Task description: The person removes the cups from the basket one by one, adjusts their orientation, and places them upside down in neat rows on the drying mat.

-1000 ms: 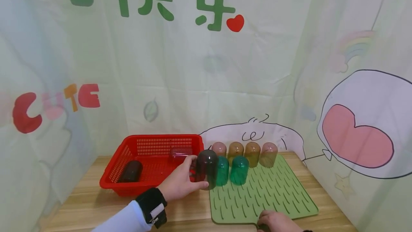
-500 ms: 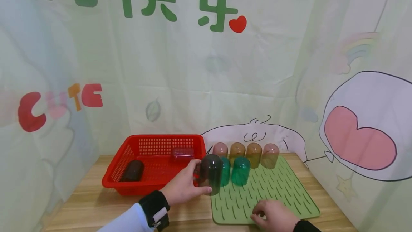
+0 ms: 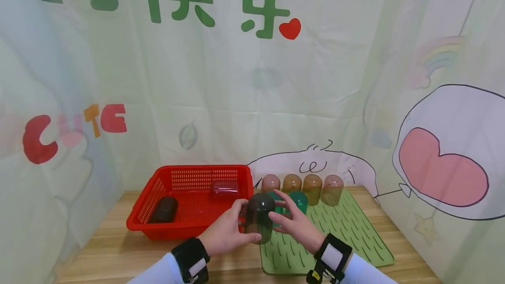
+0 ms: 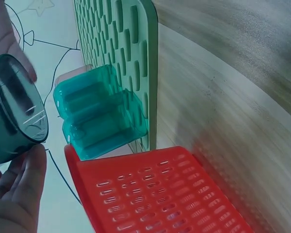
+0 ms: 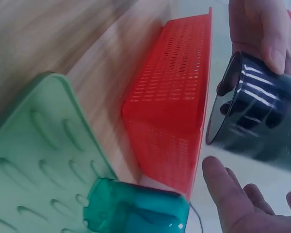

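Left grip (image 3: 224,234) round dark cup (image 3: 258,219), right grip (image 3: 299,227) spread beside; wooden table (image 3: 236,268), printed curtain (image 3: 323,78).

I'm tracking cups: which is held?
The dark transparent domed cup the left hand grips; other cups lie in the red plastic basket or stand on the green mat.
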`<state>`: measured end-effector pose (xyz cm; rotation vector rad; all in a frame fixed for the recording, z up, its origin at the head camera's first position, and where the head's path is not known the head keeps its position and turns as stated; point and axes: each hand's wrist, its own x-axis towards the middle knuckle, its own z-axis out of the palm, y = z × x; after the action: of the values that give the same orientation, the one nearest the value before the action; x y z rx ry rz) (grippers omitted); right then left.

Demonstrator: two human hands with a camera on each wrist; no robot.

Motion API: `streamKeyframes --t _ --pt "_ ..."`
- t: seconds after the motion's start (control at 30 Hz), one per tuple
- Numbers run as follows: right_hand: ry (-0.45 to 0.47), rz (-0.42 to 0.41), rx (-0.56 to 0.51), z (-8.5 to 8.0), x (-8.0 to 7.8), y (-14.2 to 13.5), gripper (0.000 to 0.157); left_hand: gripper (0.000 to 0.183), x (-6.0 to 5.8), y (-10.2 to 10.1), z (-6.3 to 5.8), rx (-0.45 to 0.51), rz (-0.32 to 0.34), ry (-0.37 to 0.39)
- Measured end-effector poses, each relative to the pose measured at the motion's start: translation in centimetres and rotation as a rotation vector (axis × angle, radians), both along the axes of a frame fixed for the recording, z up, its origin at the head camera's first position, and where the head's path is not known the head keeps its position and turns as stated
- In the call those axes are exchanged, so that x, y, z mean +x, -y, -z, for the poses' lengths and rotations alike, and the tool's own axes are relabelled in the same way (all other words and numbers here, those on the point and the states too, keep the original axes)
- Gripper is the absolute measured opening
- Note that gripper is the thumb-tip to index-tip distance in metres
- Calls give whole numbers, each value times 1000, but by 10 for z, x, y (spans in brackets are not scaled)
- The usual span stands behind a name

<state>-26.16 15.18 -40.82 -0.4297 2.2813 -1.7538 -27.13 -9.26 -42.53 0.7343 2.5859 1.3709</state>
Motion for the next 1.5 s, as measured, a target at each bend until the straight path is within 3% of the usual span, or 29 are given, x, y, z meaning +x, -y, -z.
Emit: streamKeyframes --t 0.43,0.6,0.83,1.1,1.37,1.5 --pt "-141 87 196 -5 -2 18 70 84 2 -5 1 -5 8 0" --pt "-187 63 211 -3 -2 17 60 87 4 -6 3 -10 3 10" --pt "-196 60 202 -2 -2 16 60 88 5 -5 6 -37 -3 5" --pt "-235 96 207 -2 -4 10 59 85 4 1 10 -179 -18 -151" --pt "-235 131 206 -7 -4 -7 59 61 6 3 25 -435 -89 -432" --pt "-239 161 179 -9 -5 -20 60 52 7 2 31 -502 -106 -496"
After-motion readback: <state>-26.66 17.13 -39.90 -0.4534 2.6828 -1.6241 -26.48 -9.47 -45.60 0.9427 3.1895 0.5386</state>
